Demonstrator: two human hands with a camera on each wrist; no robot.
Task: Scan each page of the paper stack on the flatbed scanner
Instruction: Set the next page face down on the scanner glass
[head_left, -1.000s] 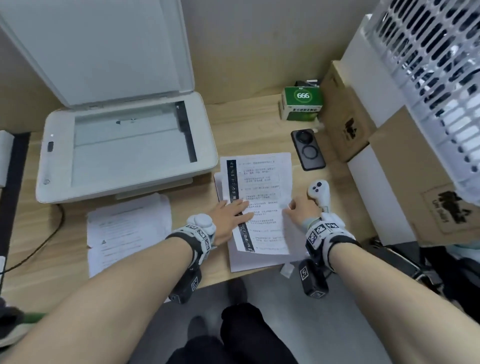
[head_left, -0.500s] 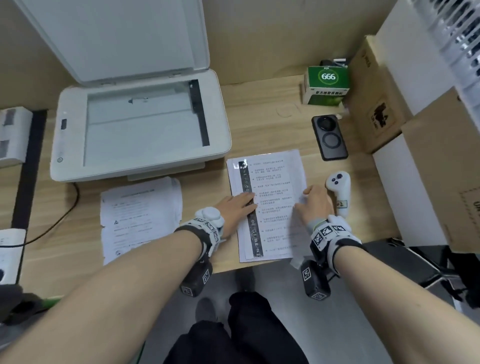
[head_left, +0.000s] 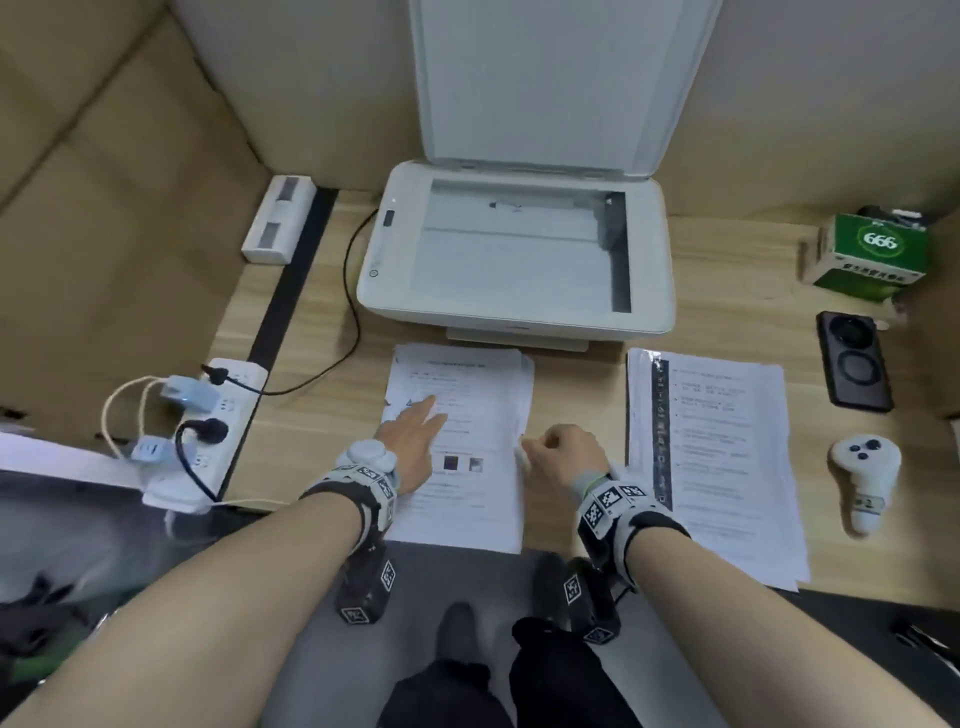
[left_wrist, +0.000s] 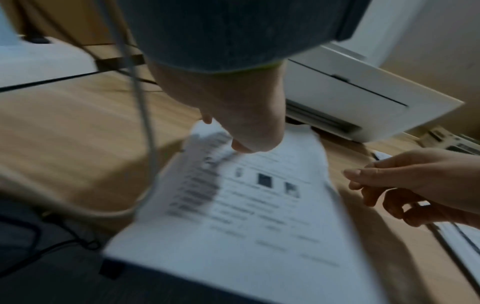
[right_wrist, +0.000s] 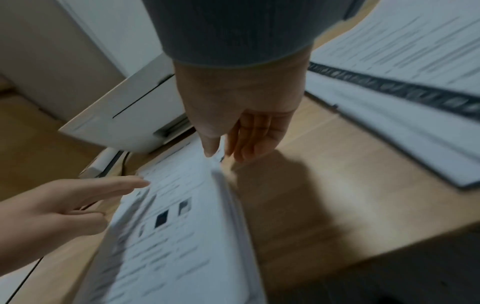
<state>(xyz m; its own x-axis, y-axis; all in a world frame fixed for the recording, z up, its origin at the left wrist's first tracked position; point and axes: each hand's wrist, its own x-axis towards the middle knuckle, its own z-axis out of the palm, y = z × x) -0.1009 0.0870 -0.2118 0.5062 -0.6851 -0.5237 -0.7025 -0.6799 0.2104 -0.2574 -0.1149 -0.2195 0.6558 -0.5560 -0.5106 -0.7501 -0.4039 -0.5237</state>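
Note:
The white flatbed scanner (head_left: 519, 317) stands at the back of the desk with its lid (head_left: 540, 78) up and its glass (head_left: 509, 249) bare. Right in front of it lies a stack of printed pages (head_left: 467, 499). My left hand (head_left: 415, 431) rests flat on that stack with straight fingers. At the stack's right edge my right hand (head_left: 550, 452) has curled fingers, and in the right wrist view its thumb and fingers (right_wrist: 215, 152) pinch the edge of the top sheet (right_wrist: 182, 185). A second stack with a black-striped top page (head_left: 727, 457) lies to the right.
A power strip (head_left: 208, 431) with plugs and cables sits at the left. At the right stand a green box (head_left: 872, 260), a black phone (head_left: 854, 358) and a white controller (head_left: 862, 467). Cardboard walls enclose the desk. The desk's front edge (head_left: 571, 556) runs under my wrists.
Both hands have left the striped stack on the right and moved left to the stack in front of the scanner. The view has swung left, centring the scanner.

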